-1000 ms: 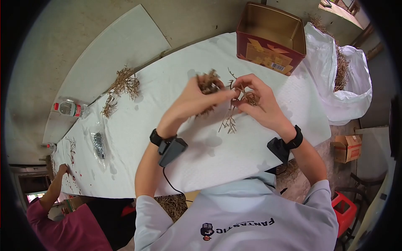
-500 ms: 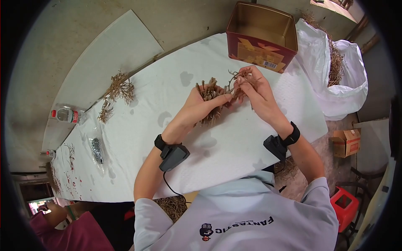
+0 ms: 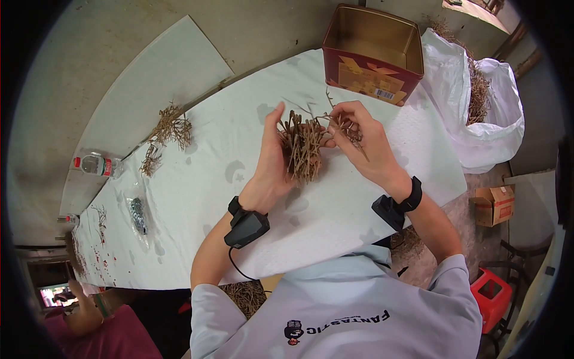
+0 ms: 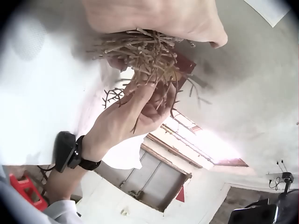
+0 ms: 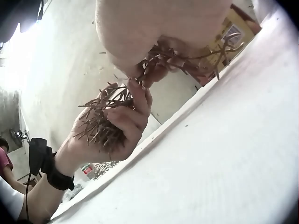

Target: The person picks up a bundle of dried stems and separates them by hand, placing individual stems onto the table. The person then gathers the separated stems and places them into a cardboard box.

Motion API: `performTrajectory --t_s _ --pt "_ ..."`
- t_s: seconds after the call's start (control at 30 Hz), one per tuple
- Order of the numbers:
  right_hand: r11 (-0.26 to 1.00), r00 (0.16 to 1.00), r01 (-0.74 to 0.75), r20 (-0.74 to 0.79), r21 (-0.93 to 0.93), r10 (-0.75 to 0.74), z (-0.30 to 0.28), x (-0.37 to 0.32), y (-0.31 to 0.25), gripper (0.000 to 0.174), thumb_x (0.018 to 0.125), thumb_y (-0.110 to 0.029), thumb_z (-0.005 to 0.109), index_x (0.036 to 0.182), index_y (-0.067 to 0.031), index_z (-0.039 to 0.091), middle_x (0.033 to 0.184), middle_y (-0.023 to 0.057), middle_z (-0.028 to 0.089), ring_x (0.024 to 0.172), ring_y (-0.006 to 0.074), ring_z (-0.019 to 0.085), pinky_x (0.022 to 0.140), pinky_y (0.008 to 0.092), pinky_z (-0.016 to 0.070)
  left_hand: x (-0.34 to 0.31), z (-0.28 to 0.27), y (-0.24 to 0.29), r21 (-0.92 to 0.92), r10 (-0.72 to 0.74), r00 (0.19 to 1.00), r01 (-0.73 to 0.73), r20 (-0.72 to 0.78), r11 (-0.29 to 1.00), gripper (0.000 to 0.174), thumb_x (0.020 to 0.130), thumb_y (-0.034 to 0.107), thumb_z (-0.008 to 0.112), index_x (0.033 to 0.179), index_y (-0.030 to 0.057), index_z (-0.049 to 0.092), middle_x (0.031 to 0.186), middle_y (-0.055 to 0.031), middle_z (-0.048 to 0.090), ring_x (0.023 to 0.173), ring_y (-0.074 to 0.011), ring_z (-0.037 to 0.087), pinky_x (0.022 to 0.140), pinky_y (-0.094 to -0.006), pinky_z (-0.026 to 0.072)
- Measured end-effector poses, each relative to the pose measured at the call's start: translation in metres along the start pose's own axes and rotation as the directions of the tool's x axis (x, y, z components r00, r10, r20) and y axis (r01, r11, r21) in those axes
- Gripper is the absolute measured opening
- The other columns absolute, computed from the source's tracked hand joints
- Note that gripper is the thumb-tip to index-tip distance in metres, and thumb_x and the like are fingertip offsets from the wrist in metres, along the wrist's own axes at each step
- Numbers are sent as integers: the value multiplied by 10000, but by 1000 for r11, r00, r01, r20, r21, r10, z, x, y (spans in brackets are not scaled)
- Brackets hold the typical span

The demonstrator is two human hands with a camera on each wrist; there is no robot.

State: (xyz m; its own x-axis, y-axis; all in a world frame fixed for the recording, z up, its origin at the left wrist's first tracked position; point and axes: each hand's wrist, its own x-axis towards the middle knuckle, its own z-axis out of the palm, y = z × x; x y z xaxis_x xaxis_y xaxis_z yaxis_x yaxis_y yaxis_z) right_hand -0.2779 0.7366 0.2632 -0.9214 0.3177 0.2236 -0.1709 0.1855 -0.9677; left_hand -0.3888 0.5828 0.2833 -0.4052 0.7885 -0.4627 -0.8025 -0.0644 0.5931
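Observation:
A thick bundle of dry brown twigs [image 3: 304, 149] lies in my left hand [image 3: 269, 164], its fingers curled round it and the thumb raised away from it. In the right wrist view those left fingers [image 5: 128, 121] wrap the bundle from one side. My right hand [image 3: 372, 149] pinches a few thin branched twigs [image 3: 347, 127] just right of the bundle. The fingertips of both hands come close together there. A blurred thin twig [image 3: 302, 107] shows above the bundle in the head view.
A red tin box [image 3: 371, 75] stands at the back of the white-covered table [image 3: 359, 209]. Beside it is a white sack [image 3: 496, 140] of twigs. To the left lie loose twigs [image 3: 170, 128], a plastic bottle [image 3: 98, 164] and a clear bag [image 3: 137, 215]. Another person's sleeve [image 3: 119, 335] shows at lower left.
My left thumb has lifted off the bundle, which now shows more fully. My right hand has kept its pinch on the thin twigs. The other person's hand has drawn back from the table.

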Motion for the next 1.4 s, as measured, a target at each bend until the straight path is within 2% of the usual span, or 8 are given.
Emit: performTrajectory --t_s 0.1,0.17,0.27,0.4,0.5,0.83,0.93,1.4 --pt "924 978 200 18 -325 -206 -5 0 -3 264 924 32 617 1164 -2 513 957 25 596 835 102 572 751 242 487 1 -8 7 9 -5 1000 5 18 1000 588 948 575 535 1018 10 678 847 -113 707 645 -176 653 594 -297 557" --pt "920 975 219 27 -327 -222 -4 0 -4 265 919 31 626 1159 -6 519 957 20 596 831 103 571 735 236 477 3 -11 6 16 -9 1000 8 26 1000 539 954 532 573 1027 8 674 847 -101 703 656 -166 651 599 -288 555" --pt "909 966 253 46 -330 -253 -3 0 -2 268 909 27 642 1149 -13 530 958 10 596 823 105 568 701 224 455 8 -9 -4 376 238 970 -200 -57 905 352 903 311 746 1038 -5 672 932 -86 715 706 -106 641 598 -249 518" --pt "979 983 183 -13 -94 -185 -1 0 7 226 935 5 620 1142 -25 537 954 3 589 829 83 553 657 220 421 5 -4 -5 335 247 968 -224 -30 915 282 824 94 823 1032 -6 661 943 -54 702 785 -87 646 651 -239 530" --pt "982 996 -62 -47 177 71 1 0 0 179 968 -16 584 1140 -25 536 930 -6 568 823 58 527 660 219 413 7 -7 -6 319 289 957 -265 -31 910 285 814 65 821 1033 -8 654 944 -62 703 805 -95 658 677 -247 542" --pt "995 996 3 -89 96 5 -5 3 3 102 993 -46 553 1087 -8 572 917 12 618 796 48 516 660 214 417 9 -9 -9 296 444 895 -414 -39 861 292 798 -13 780 1054 -16 639 966 -72 708 870 -119 684 733 -252 555" --pt "995 992 36 -125 93 -24 -10 4 7 97 999 -60 548 1068 -1 581 900 28 648 782 57 538 660 215 429 11 -14 -6 568 501 864 -438 51 697 319 801 -18 767 1090 -17 632 995 -83 713 891 -117 683 763 -261 558" --pt "954 994 -109 60 281 96 -13 6 5 227 1043 -164 483 1165 9 565 858 133 714 684 90 587 601 205 441 12 -13 -5 369 505 861 -488 58 791 344 809 1 767 1093 1 572 995 -92 728 879 -119 690 782 -264 555"
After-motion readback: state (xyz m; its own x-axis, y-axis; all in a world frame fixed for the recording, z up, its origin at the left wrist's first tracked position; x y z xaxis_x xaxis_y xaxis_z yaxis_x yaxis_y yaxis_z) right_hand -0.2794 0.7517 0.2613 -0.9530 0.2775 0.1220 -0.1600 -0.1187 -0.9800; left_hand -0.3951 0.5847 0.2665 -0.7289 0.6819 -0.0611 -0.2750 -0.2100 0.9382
